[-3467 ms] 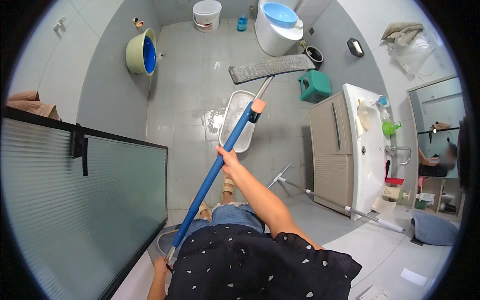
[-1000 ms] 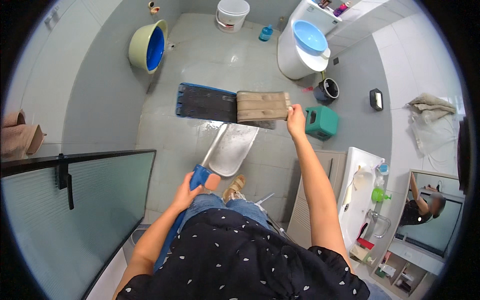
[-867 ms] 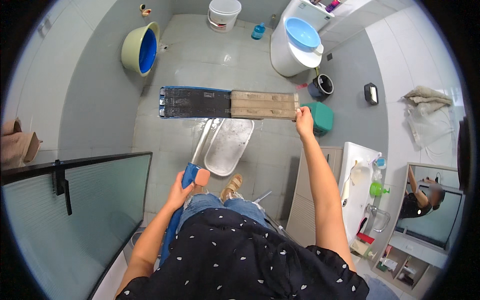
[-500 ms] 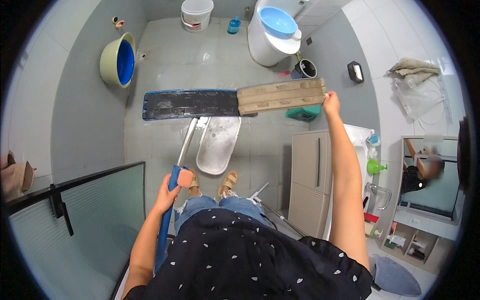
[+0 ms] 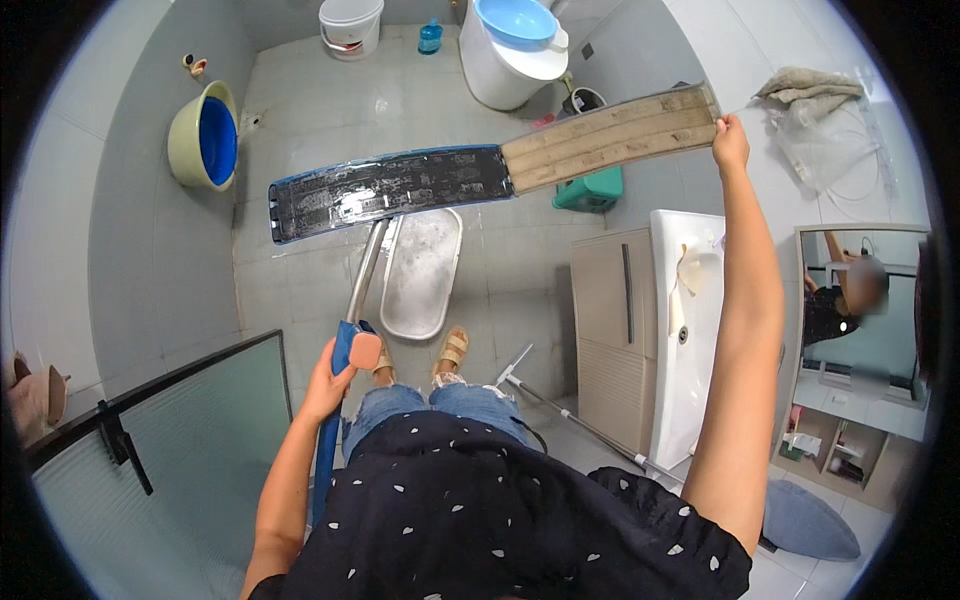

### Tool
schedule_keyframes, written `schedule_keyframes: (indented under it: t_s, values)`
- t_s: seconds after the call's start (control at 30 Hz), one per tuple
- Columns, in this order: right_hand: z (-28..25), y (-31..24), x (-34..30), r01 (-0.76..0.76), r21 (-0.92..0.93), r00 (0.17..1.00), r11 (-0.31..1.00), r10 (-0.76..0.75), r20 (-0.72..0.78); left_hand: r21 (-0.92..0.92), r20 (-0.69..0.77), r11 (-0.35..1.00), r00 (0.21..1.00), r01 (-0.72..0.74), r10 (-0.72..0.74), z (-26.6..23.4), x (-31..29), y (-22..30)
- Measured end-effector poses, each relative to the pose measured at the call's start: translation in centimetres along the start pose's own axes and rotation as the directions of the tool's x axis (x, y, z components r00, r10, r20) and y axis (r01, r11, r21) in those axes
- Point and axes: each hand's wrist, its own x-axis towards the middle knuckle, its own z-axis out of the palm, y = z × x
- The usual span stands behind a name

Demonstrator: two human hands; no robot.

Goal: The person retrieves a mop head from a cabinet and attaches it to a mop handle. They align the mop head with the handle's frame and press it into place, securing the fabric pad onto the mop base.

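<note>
My left hand [image 5: 325,385] is closed around the blue handle [image 5: 346,350] of a flat mop, beside its orange square part. A metal pole [image 5: 366,272] runs from there up to the long mop head [image 5: 390,188], whose wet black face with a blue rim is turned up. At the mop head's right end a dirty beige mop pad [image 5: 612,140] stretches off to the right, baring the black face. My right hand [image 5: 732,143], arm extended, grips the pad's far right end. How the pad meets the mop head underneath is hidden.
An oblong metal tray [image 5: 422,285] lies on the floor below the mop head. A yellow-green basin [image 5: 186,140] hangs at the left wall. A white bucket [image 5: 351,28] and toilet [image 5: 508,75] stand far off. To the right are a sink [image 5: 690,370] and a squeegee pole [image 5: 575,420].
My right hand has moved up and to the right with the pad's end. More of the black face shows, and the mop head now tilts up at its right end.
</note>
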Motion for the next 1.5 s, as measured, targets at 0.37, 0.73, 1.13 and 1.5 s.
schedule_keyframes:
  t_s: [0.37, 0.73, 1.13, 1.5]
  values:
    - [-6.6, 5.4, 7.9, -0.165, 0.158, 0.977, 0.974, 0.183, -0.106, 0.143, -0.092, 0.989, 0.995, 0.041, -0.028, -2.7, -2.0, -2.1]
    - [0.6, 1.9, -3.3, -0.206, 0.210, 0.978, 0.956, 0.204, 0.034, 0.005, -0.054, 0.996, 0.995, 0.084, -0.083, -0.9, -0.5, -4.0]
    - [18.2, 4.2, -15.3, -0.519, 0.467, 0.827, 0.716, 0.282, 0.486, 0.131, -0.026, 0.985, 0.994, 0.112, -0.109, 0.4, 2.8, -4.7]
    - [26.2, 0.8, -27.2, -0.265, 0.377, 0.870, 0.888, 0.051, 0.490, 0.215, 0.032, 0.962, 0.983, 0.170, -0.181, 2.3, 7.3, -7.0]
